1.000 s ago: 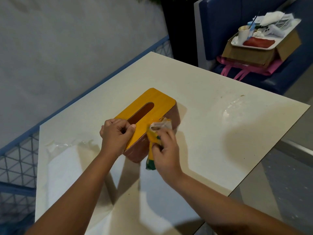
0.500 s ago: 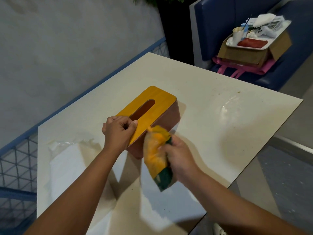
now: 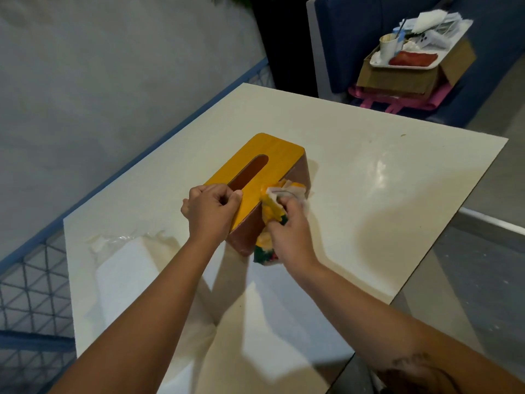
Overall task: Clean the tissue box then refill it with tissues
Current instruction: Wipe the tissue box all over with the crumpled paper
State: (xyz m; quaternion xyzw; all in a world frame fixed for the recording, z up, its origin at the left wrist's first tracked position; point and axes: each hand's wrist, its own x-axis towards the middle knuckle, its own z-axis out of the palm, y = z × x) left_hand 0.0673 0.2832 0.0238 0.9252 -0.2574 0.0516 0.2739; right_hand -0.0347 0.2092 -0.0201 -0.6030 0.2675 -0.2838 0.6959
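A white pack of tissues (image 3: 125,268) is seen lying at the left of the pale surface (image 3: 369,194). Just to its right, the near end of the box (image 3: 272,157) is held by the left hand (image 3: 210,214), with the fingers curled tight on the yellow top beside the slot. The box is set flat in the middle of the surface. A yellow and green cloth (image 3: 274,211) is gripped in the right hand (image 3: 292,237), fingers closed round it, and is pressed on the brown side of the box. Far off at the right, a tray (image 3: 409,62) is seen on a blue seat (image 3: 355,24).
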